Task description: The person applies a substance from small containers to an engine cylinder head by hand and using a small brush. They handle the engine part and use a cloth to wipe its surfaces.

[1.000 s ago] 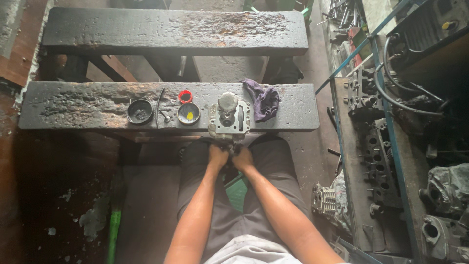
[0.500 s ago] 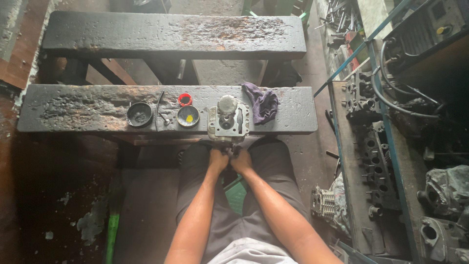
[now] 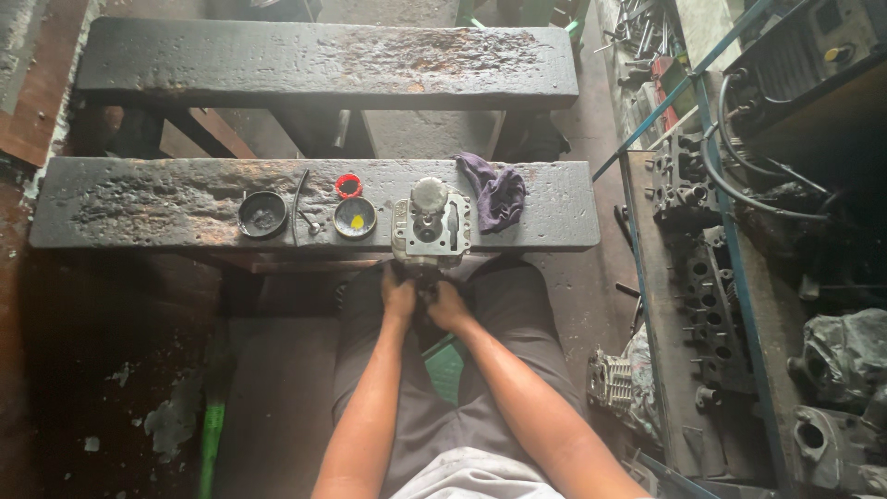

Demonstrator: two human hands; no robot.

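A grey metal cylinder head (image 3: 431,225) rests at the near edge of a dark, stained wooden bench (image 3: 139,199). My left hand (image 3: 399,298) and my right hand (image 3: 447,305) are close together just below the head's near side, above my lap. Both have curled fingers and seem to grip something small and dark between them; what it is stays hidden. On the bench left of the head lie a small tin with yellow paste (image 3: 355,218), a red ring-shaped cap (image 3: 348,186), a thin valve stem (image 3: 300,199) and a round black lid (image 3: 262,213). A purple rag (image 3: 495,192) lies to the right.
A second dark bench (image 3: 323,63) stands further away. To the right, a metal rack (image 3: 684,305) holds engine heads and greasy parts, with hoses and a blue bar above. A finned engine part (image 3: 614,379) sits on the floor by my right knee. A green handle (image 3: 211,434) lies at left.
My hands have stayed together below the cylinder head, shifting only slightly. The things on the bench have not moved.
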